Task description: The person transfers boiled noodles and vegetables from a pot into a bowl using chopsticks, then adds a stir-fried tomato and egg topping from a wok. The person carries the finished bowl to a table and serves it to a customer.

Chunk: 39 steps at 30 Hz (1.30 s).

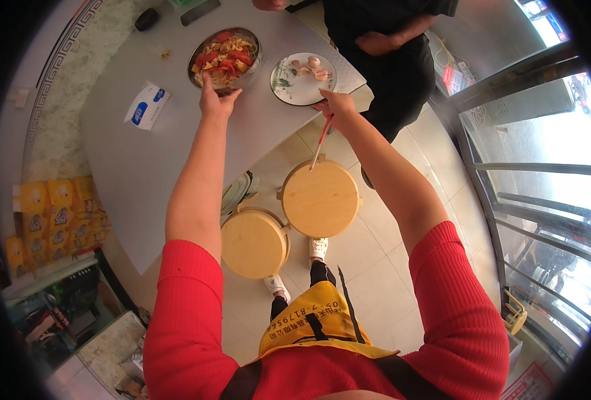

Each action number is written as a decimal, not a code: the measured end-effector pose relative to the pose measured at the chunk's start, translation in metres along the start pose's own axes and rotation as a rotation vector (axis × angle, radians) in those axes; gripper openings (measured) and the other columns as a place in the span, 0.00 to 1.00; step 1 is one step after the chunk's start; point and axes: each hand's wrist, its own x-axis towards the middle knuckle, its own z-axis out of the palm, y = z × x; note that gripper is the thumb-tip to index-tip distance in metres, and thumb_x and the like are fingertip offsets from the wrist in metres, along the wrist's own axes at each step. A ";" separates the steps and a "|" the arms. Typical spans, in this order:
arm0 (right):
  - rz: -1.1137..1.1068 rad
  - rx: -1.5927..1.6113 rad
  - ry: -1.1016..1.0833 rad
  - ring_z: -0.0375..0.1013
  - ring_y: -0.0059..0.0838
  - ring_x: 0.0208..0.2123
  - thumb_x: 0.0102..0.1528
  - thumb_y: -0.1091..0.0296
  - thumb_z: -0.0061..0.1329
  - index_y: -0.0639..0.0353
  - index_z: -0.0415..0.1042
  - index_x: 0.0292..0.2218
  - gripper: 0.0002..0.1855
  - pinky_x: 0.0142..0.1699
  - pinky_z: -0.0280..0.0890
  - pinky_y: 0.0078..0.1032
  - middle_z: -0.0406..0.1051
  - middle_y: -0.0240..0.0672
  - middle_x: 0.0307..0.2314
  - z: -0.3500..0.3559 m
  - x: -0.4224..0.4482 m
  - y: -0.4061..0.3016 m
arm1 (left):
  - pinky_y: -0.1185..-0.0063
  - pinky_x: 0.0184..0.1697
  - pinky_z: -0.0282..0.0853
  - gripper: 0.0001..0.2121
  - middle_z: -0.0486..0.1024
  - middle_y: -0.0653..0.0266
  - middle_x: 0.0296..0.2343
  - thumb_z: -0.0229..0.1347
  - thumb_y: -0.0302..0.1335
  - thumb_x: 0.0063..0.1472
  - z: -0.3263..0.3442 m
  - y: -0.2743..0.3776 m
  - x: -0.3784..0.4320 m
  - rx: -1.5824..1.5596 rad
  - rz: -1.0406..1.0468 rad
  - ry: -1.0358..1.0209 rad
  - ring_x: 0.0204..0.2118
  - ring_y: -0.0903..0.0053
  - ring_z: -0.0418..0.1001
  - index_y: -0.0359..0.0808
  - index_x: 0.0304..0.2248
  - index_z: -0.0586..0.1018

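Observation:
A metal bowl (258,56) of noodles topped with tomato and scrambled egg (224,56) is at the table's far side. My left hand (217,100) holds its near edge, thumb up at the rim and the other fingers low against its side. To the right, a white plate with a leaf pattern (295,91) carries several garlic cloves (313,62). My right hand (339,107) grips the plate's near rim, thumb on top. A thin red-and-clear pen (319,142) also hangs down from that hand. Whether the bowl and plate rest fully on the table is hard to tell.
The grey table (120,165) bears a tissue pack (147,106) and a dark object (146,19). Two round wooden stools (320,200) (253,243) stand below its edge. A person in black (380,65) is beyond the plate. Yellow cartons (58,215) are stacked left; a glazed door (540,167) stands right.

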 end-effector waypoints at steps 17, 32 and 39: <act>-1.334 -1.463 -0.798 0.70 0.43 0.31 0.53 0.64 0.36 0.59 0.62 0.32 0.08 0.34 0.65 0.38 0.68 0.43 0.27 0.085 -0.064 0.010 | 0.68 0.41 0.69 0.20 0.69 0.53 0.38 0.46 0.29 0.58 -0.294 0.044 -0.325 0.546 -0.435 0.118 0.37 0.64 0.71 0.35 0.49 0.58; -1.894 -2.004 -0.805 0.66 0.34 0.33 0.41 0.73 0.42 0.60 0.65 0.23 0.04 0.36 0.65 0.25 0.63 0.37 0.26 0.143 -0.064 -0.032 | 0.66 0.44 0.66 0.21 0.64 0.46 0.39 0.46 0.33 0.58 -0.425 0.061 -0.549 0.284 -0.423 0.556 0.41 0.57 0.67 0.30 0.47 0.57; -1.933 -2.109 -0.522 0.68 0.31 0.29 0.44 0.73 0.42 0.57 0.67 0.26 0.04 0.30 0.65 0.30 0.65 0.32 0.25 0.161 -0.085 -0.040 | 0.67 0.44 0.67 0.21 0.64 0.47 0.40 0.47 0.32 0.58 -0.443 0.071 -0.578 0.255 -0.402 0.582 0.41 0.57 0.67 0.31 0.47 0.58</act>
